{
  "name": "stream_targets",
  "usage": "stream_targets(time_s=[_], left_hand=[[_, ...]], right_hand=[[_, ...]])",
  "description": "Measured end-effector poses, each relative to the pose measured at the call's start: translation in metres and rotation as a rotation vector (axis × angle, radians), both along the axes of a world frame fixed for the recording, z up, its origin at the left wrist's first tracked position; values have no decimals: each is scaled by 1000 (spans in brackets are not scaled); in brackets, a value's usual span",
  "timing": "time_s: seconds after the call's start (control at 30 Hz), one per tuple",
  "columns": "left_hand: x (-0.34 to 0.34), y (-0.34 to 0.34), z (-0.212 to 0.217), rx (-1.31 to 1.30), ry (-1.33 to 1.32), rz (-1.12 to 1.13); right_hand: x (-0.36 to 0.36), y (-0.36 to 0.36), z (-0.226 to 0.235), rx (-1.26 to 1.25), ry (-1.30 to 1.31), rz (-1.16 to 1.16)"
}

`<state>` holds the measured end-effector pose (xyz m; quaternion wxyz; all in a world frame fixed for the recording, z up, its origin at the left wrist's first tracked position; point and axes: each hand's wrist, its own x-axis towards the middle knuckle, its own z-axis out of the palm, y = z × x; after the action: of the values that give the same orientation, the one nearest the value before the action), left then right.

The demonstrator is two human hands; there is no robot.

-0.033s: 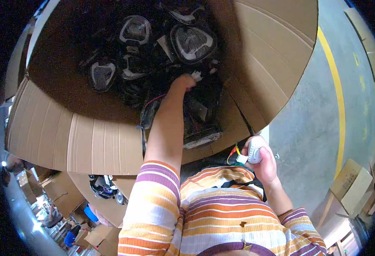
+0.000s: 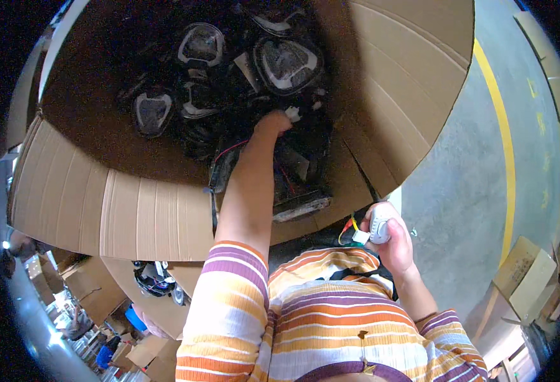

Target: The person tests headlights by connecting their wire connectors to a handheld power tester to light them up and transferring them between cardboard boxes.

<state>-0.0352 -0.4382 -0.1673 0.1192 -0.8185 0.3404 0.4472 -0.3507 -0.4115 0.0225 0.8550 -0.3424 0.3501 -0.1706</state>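
Observation:
My left arm reaches deep into a large cardboard box point(image 2: 159, 204). My left hand point(image 2: 276, 121) is closed in its shadow, with a small white piece point(image 2: 293, 114) at its fingertips; the fingers are partly hidden. Around it lie dark parts with pale curved frames, such as a rounded one point(image 2: 286, 65) just beyond the hand. My right hand point(image 2: 391, 245), outside the box near my body, is wrapped round a light grey oval plastic device point(image 2: 380, 224). Red and yellow wires point(image 2: 349, 225) and a white connector point(image 2: 360, 237) hang beside that device.
A thin red wire point(image 2: 232, 148) runs past my left forearm inside the box. To the right, a grey floor carries a yellow line point(image 2: 503, 146) and a flattened carton point(image 2: 525, 280). At the lower left, a smaller carton holds dark parts point(image 2: 154, 279); more boxes stand beyond.

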Motion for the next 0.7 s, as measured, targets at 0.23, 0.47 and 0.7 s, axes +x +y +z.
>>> stream_targets(time_s=[0.23, 0.47, 0.7], left_hand=[[-13, 4, 33, -12, 190, 54], [-9, 5, 9, 65, 388, 76], [-43, 21, 55, -639, 92, 161]], right_hand=[[1, -3, 6, 5, 109, -40], [2, 3, 7, -64, 67, -19], [-4, 0, -1, -46, -26, -16]])
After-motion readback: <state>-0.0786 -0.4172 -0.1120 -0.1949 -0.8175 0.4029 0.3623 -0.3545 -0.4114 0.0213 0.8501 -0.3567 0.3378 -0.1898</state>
